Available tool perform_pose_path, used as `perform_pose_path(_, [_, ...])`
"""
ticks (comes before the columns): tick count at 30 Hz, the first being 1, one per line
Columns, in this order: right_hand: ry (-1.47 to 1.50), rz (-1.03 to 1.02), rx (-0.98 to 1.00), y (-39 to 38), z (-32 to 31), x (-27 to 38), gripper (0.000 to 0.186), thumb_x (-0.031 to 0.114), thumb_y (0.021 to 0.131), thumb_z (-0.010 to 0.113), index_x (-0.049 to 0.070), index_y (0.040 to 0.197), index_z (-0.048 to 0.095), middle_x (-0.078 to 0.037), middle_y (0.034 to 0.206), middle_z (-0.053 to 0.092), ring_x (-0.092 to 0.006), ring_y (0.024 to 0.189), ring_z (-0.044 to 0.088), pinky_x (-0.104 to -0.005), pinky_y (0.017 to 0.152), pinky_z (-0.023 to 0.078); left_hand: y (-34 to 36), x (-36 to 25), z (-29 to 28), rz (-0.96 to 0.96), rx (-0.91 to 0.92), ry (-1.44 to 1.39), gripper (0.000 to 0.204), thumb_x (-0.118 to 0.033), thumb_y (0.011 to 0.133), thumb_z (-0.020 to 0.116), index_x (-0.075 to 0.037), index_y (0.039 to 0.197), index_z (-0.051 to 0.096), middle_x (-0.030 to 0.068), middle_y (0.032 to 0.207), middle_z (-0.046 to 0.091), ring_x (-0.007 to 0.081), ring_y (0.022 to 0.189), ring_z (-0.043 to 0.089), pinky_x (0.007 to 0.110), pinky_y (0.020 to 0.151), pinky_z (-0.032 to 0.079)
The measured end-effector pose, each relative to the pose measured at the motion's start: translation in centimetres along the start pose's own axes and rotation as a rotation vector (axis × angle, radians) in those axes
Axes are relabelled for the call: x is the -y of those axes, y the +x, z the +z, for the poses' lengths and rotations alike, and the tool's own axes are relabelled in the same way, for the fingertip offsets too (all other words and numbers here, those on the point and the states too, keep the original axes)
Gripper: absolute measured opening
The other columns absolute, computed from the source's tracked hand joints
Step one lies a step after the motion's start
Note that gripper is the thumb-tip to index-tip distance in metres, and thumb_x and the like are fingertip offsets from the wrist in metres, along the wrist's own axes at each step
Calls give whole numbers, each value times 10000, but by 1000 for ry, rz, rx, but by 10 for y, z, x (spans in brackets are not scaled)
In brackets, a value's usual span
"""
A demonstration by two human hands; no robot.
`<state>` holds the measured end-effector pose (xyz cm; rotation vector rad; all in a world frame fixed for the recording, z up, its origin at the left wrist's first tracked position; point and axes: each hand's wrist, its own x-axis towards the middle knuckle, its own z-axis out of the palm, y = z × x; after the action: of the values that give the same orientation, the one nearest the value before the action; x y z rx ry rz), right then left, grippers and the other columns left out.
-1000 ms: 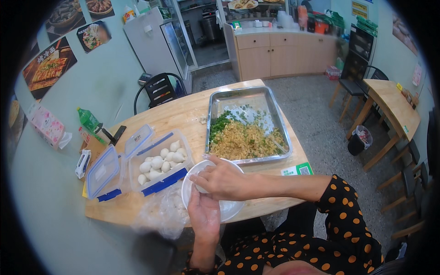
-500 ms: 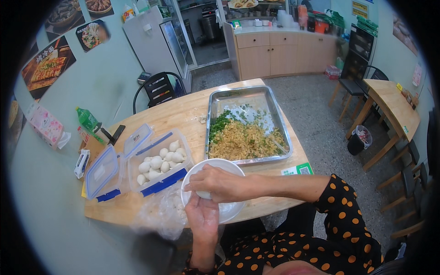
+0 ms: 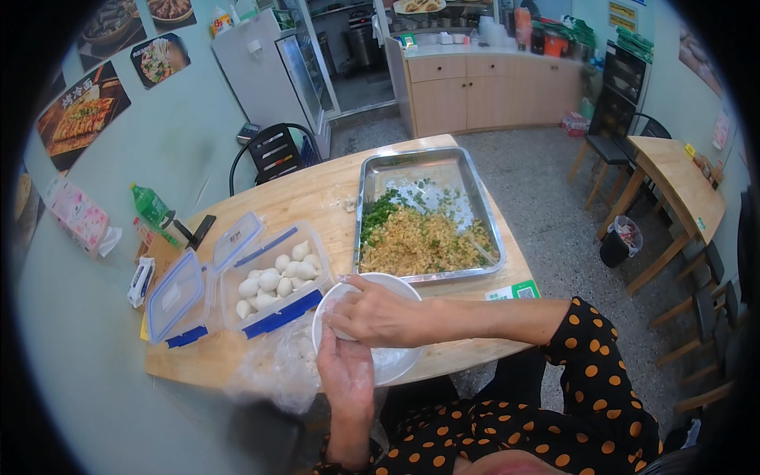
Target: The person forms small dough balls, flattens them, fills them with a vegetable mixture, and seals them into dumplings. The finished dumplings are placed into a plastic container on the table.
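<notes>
Over a white bowl (image 3: pixel 402 366), my two hands are close together around a white piece of dough (image 3: pixel 345 336), mostly hidden by the fingers. My left hand (image 3: pixel 347 378) is cupped palm up beneath it. From above, my right hand (image 3: pixel 378 315) folds its fingers over it, back of the hand up. Left of the bowl, a clear plastic box (image 3: pixel 233 273) with blue clips contains several white dough balls (image 3: pixel 270 280), some with pointed tips. Beyond the bowl, a steel tray (image 3: pixel 484 198) holds a crumbly tan filling (image 3: pixel 419 240) and chopped green onion (image 3: pixel 383 215).
A crumpled clear plastic bag (image 3: pixel 273 368) lies at the table's near edge. The box's opened lid (image 3: pixel 176 297) leans at its left. A green bottle (image 3: pixel 152 207) stands farther left. A green-and-white card (image 3: pixel 514 291) lies by the tray. A black chair (image 3: pixel 277 154) stands behind the table.
My right hand has shifted slightly, its fingers curling further down over the dough. My left hand has moved a little left beneath it. The box and tray have stayed put.
</notes>
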<state>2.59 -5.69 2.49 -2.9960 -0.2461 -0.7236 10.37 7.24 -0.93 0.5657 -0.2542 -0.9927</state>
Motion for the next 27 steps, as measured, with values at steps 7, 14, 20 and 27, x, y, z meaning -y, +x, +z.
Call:
perform_pose_path(7, [-71, 74, 51, -1, -9, 1, 443, 123, 806, 666, 25, 1233, 605, -126, 1101, 712, -256, 1064, 680, -541, 1091, 384, 0, 2, -3, 24, 65, -37, 396, -230, 1104, 401, -12, 1430, 460, 121, 1463, 517, 225, 1356, 496, 403, 1164, 377])
perform_pose_path(14, [142, 66, -185, -3, -5, 1, 437, 60, 745, 680, 9, 1178, 675, -100, 873, 698, -305, 866, 681, -518, 1051, 403, 0, 4, -3, -44, 37, -39, 390, -208, 1106, 375, -1, 1427, 450, 132, 1434, 540, 233, 1328, 519, 399, 1148, 390])
perform_pose_path(20, [316, 53, -200, -1, -2, -2, 384, 22, 704, 661, -17, 1085, 697, -131, 845, 684, -320, 824, 669, -439, 925, 446, 0, 5, -5, -88, 39, -99, 364, -186, 1098, 378, 4, 1395, 469, 142, 1399, 559, 239, 1301, 549, 407, 1122, 433])
perform_pose_path(27, [475, -14, -286, 4, -3, 0, 285, 13, 705, 658, -40, 985, 671, -144, 845, 660, -329, 792, 655, -428, 732, 499, -2, 3, -9, -51, 130, -172, 339, -173, 1086, 411, 2, 1365, 491, 130, 1372, 577, 233, 1273, 573, 407, 1089, 472])
